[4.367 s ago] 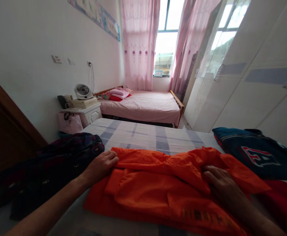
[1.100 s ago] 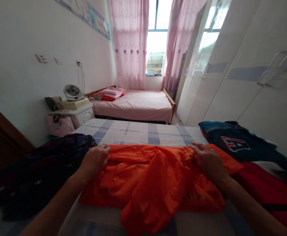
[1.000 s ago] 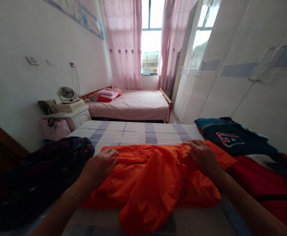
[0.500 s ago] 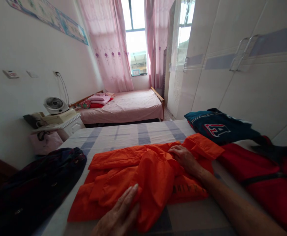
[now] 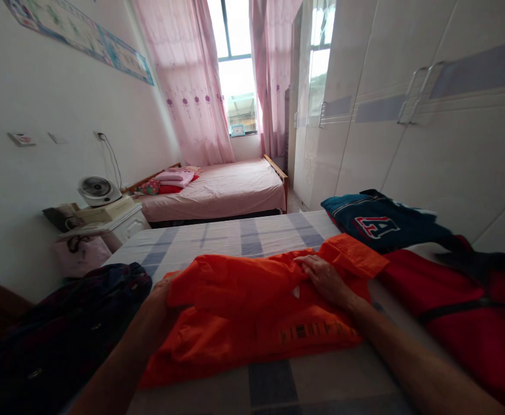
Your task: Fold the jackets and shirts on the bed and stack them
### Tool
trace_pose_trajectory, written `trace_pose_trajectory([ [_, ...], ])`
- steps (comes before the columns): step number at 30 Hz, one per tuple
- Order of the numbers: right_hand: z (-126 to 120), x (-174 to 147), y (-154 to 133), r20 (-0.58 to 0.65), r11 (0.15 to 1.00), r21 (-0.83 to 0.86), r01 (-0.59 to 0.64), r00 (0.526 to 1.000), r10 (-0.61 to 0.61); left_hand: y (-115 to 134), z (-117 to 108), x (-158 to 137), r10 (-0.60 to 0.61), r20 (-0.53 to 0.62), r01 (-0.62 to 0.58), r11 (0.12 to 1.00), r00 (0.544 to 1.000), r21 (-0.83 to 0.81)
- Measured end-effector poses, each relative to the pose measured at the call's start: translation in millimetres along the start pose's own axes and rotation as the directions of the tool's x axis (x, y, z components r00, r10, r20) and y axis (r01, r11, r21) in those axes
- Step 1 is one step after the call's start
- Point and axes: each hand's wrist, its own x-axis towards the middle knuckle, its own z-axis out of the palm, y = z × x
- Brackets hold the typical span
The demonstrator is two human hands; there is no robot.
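Note:
An orange shirt [image 5: 244,305], partly folded, lies across the checked bed sheet in front of me, with dark printed marks near its lower right edge. At the shirt's left end, my left hand [image 5: 159,300] is closed around the cloth edge; its fingers are partly hidden. My right hand [image 5: 321,278] rests on the upper right part of the shirt, palm down with the fingers stretched out. A raised band of orange cloth runs along the far side between the two hands.
Dark clothing [image 5: 92,323] lies on the left. A teal garment [image 5: 377,222] with a letter and a red garment [image 5: 443,294] lie on the right. Beyond are a pink-covered bed [image 5: 230,184], a fan [image 5: 97,191] on a cabinet, and a white wardrobe [image 5: 408,161].
My left hand has moved from the near middle of the shirt to its left end and grips it there. The loose middle fold now lies flatter. My right hand stays in place.

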Motion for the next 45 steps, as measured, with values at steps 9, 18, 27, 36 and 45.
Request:
trace_pose_trajectory([
  [9,-12,0,-18,0.013,0.997,0.065,0.051,0.999,-0.052,-18,-4,20,-0.2,0.07,0.194,0.977,0.977,0.083],
  [18,-8,7,-9,0.028,0.991,0.009,0.13,0.991,-0.131,3,-6,20,-0.202,0.002,0.198,0.959,0.979,-0.201],
  [27,-6,37,-9,0.162,0.979,-0.123,0.165,0.976,-0.144,-20,-4,-9,-0.235,-0.007,0.23,0.955,0.972,-0.188],
  [36,-1,34,-3,0.175,0.964,-0.213,0.159,0.977,-0.123,-27,-1,-2,-0.088,-0.175,0.098,0.994,0.981,0.05],
  [45,-6,34,-98,0.134,0.874,-0.349,0.339,0.941,-0.311,5,13,-5,0.409,0.09,-0.358,0.646,0.908,0.674],
])
